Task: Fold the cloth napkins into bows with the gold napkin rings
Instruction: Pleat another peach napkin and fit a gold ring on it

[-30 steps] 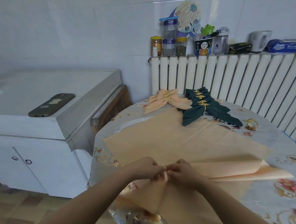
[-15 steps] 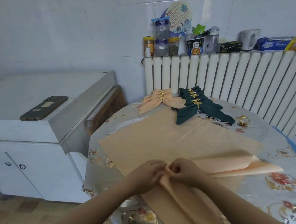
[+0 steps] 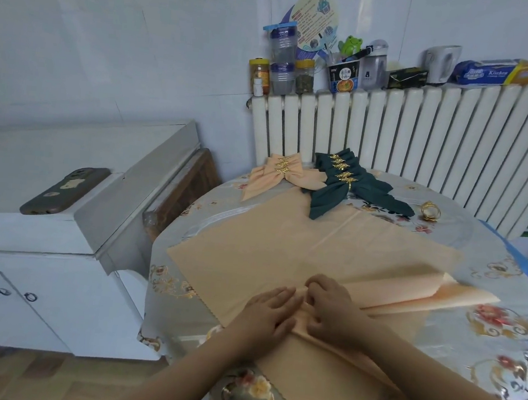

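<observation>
A large peach cloth napkin [image 3: 283,250] lies spread on the round table [image 3: 502,319], its near part gathered into pleats that run off to the right. My left hand [image 3: 266,314] lies flat on the cloth beside the pleats, fingers straight. My right hand [image 3: 331,306] pinches the pleated fold with curled fingers. At the table's far side sit finished peach bows [image 3: 278,175] and dark green bows [image 3: 348,185], each with gold rings. One loose gold napkin ring [image 3: 430,211] lies at the far right.
A white radiator [image 3: 423,134] stands behind the table, its top crowded with jars, cups and boxes. Left of the table is a white cabinet [image 3: 42,243] with a phone [image 3: 63,190] on it. A wooden board leans between cabinet and table.
My hands have lowered the gathered pleats onto the table. The left hand went from pinching the fold to lying flat on the cloth. The view shifted a little.
</observation>
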